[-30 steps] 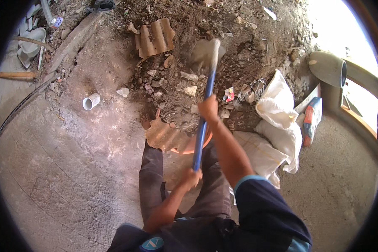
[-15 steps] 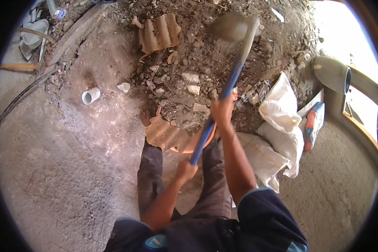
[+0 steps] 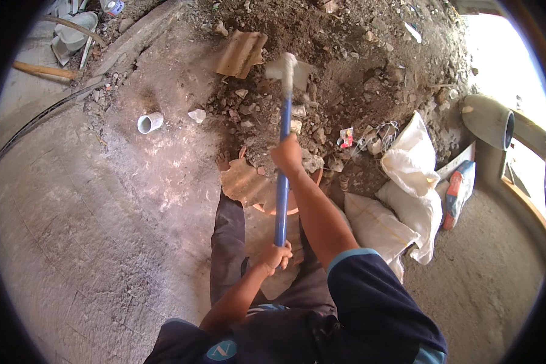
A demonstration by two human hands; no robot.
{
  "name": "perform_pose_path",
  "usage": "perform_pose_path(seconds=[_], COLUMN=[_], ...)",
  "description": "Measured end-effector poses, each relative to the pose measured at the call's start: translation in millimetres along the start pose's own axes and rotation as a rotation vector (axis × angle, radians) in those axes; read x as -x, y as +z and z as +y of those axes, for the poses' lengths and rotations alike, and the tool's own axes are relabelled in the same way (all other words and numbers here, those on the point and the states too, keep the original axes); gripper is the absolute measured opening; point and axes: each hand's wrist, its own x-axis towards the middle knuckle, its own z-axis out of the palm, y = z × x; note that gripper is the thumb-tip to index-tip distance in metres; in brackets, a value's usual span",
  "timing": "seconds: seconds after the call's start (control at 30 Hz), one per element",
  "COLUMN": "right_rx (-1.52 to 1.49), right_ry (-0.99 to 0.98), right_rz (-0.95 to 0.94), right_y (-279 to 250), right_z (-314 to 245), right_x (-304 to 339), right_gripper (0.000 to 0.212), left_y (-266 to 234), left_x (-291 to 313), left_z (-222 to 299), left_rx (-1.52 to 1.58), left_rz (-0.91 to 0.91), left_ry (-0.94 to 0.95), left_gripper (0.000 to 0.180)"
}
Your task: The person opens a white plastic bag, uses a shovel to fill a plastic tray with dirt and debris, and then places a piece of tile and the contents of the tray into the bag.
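My right hand [image 3: 287, 154] is wrapped round the middle of a hoe's blue handle [image 3: 282, 209], while my left hand [image 3: 276, 257] grips its lower end. The hoe's pale blade [image 3: 275, 69] is at the far end, over a heap of soil and rubble [image 3: 358, 67]; motion blur hides whether it touches. Between my feet, below the handle, lies an orange round basin [image 3: 294, 210], seen only by its rim. A broken piece of corrugated sheet [image 3: 246, 184] covers its left side. My bare left foot [image 3: 223, 161] shows beside that sheet.
White sacks [image 3: 409, 206] slump at the right, next to a blue and red bag [image 3: 458, 191]. A grey rounded vessel [image 3: 488, 121] lies beyond them. At left are a short white pipe [image 3: 150, 122], a black hose [image 3: 39, 121] and a wooden handle [image 3: 45, 70]. Another corrugated piece [image 3: 242, 54] rests on the heap.
The hoe has swung left and toward me, from a slant to nearly straight ahead. Both hands keep their grip, and the right has moved left. The view has shifted slightly.
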Motion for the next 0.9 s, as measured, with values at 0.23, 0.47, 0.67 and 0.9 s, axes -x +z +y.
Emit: perform_pose_path(seconds=[0.23,0.47,0.67,0.9], right_rx=[-0.132,-0.228,-0.123,-0.143], right_ry=[0.115,0.009,-0.099,0.130], right_rz=[0.044,0.133,0.392,0.299], right_y=[8,-20,-107,-148], right_z=[107,130,95,14], right_x=[102,153,-22,-138], right_gripper=[0.035,0.038,0.035,0.042], left_y=[-25,-46,30,55], left_x=[78,104,-65,-136], left_z=[-78,-131,-20,118], left_rx=[-0.390,-0.180,-0.449,-0.656], left_rz=[-0.006,-0.097,-0.108,0.091], left_ry=[-0.174,-0.178,0.130,0.231], left_gripper=[0.005,0.011,0.006,0.011])
